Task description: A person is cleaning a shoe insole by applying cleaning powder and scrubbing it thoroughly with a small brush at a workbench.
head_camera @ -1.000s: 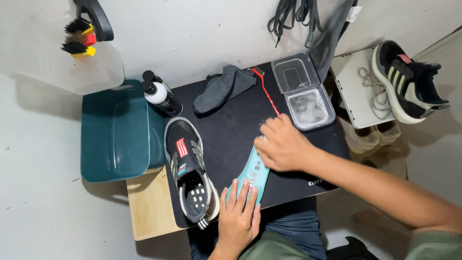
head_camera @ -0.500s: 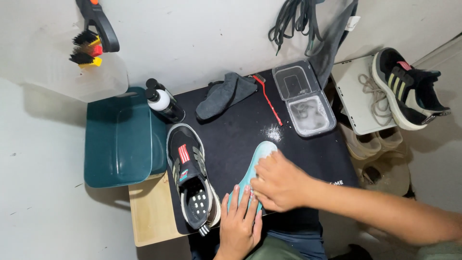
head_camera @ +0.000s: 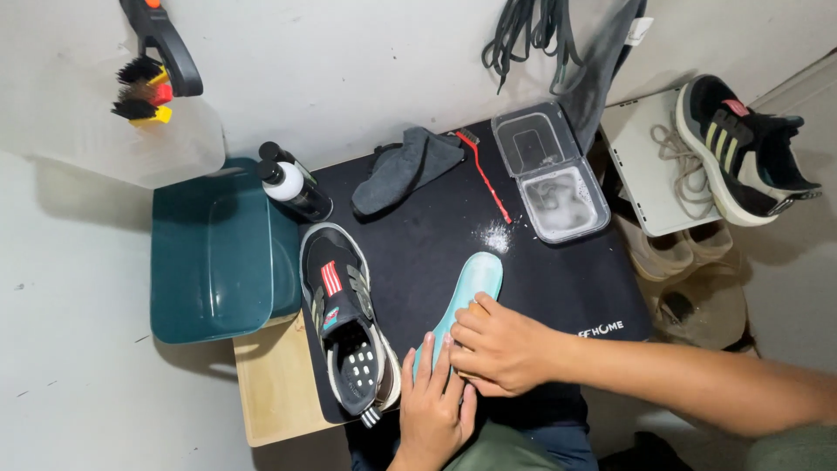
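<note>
Insole [head_camera: 475,279], pale teal, lies near the mat's [head_camera: 558,288] front edge. Left hand [head_camera: 433,410] presses flat and open on its heel end. Right hand [head_camera: 501,346] is closed over its middle, around something I cannot make out.

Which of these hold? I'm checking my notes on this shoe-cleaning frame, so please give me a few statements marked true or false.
1. The left hand presses on the near end of the insole. True.
2. The right hand lies on the shoe. False: it is on the insole, closed over something that cannot be made out.
3. The red brush lies on the black mat between the cloth and the clear box. True.
4. The bottle stands right of the clear box. False: it stands left, beside the teal tub.
5. White foam lies by the insole's far tip. True.
</note>
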